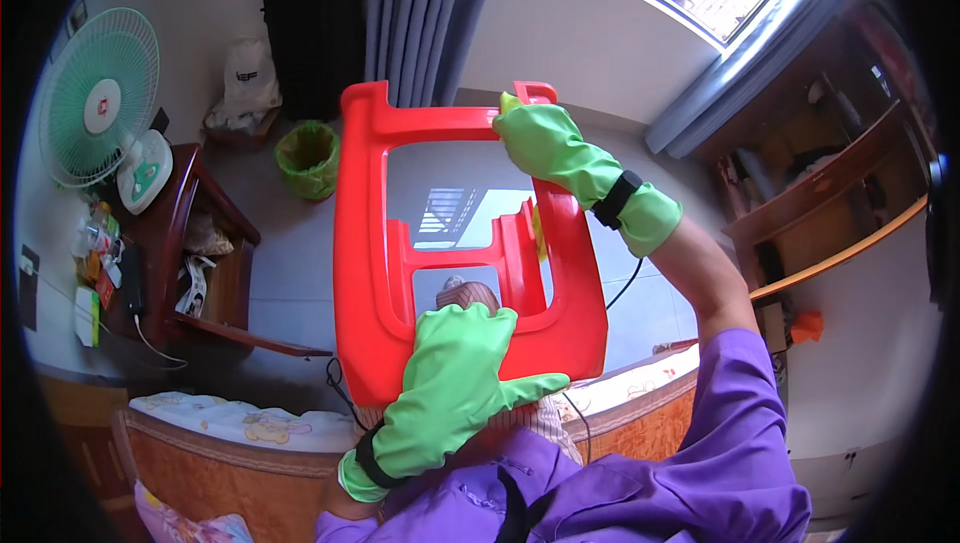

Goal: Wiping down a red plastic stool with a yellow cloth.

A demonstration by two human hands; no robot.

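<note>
Tiled floor [655,315] beneath, fan [103,108] at left, curtain [420,23] at far side: we list one red stool [360,243], tipped before us, handling apparently midway, finished and remaining portions indiscernible. Our left hand [452,361] lies on its near side, thumb apart, grip uncertain; our right hand [560,148] appears closed on yellow cloth [510,102] at its far right corner.
</note>
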